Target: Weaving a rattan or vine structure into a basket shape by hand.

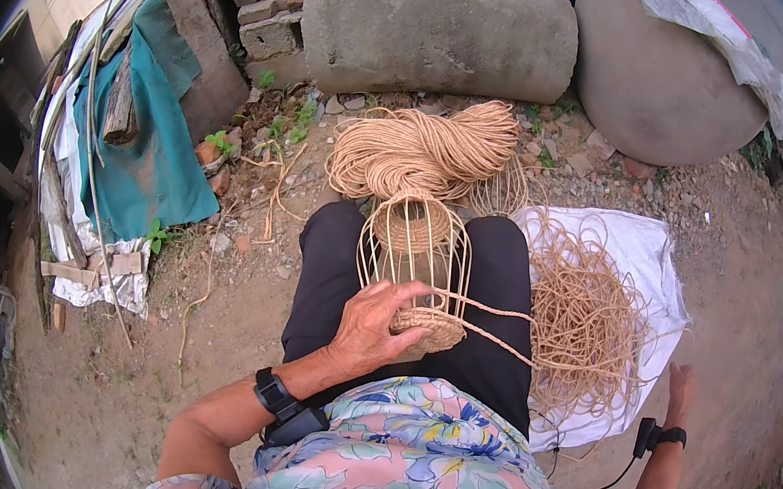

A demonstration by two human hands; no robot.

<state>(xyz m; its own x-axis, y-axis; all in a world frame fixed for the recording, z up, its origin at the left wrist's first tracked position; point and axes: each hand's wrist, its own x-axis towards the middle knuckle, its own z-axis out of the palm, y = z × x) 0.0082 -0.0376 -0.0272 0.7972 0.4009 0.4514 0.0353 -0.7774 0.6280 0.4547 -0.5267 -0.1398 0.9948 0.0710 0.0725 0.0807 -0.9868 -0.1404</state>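
My left hand point(379, 327) is closed on the small woven rope end point(437, 326) of a cage-like frame of pale rods point(369, 247), lying between my thighs. Its far end has a coiled rope band point(419, 221). Two strands of tan cord point(497, 343) run from the near end to the right, toward a loose tangle of cord point(583, 329) on a white sheet point(637, 239). My right hand point(679, 386) is out beside that sheet's right edge, its fingers pointing away; whether they hold anything is hard to see.
A thick hank of rope point(424, 150) lies beyond my knees, by a wire frame point(503, 188). Behind are a concrete cylinder point(439, 33), a round slab point(670, 83) and bricks point(271, 36). On the left, a teal cloth point(144, 133) hangs among sticks and boards point(203, 61).
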